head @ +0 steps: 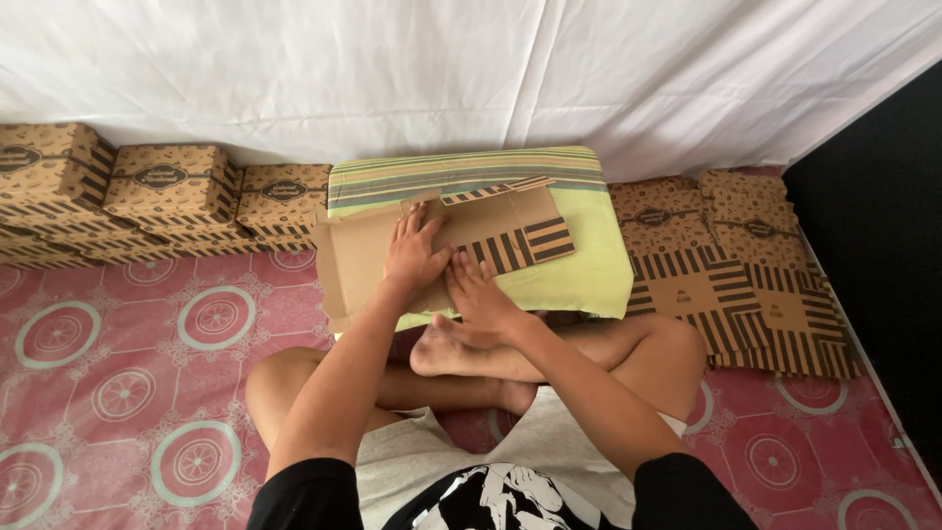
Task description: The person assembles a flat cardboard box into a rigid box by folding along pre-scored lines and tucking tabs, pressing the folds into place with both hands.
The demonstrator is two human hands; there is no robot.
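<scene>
Clearly light, thin and easily creased, the flat cardboard blank [461, 240] lies on a green striped cushion [589, 270]; left hand [414, 257] and right hand [481, 294] press it, fingers spread (best held by its edges)

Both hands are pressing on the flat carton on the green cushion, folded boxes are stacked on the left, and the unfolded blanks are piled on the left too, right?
Not quite. The head view shows both hands, left and right, on the flat carton on the green cushion, and folded boxes stacked on the left. The unfolded blanks are piled on the right, not the left.
</scene>
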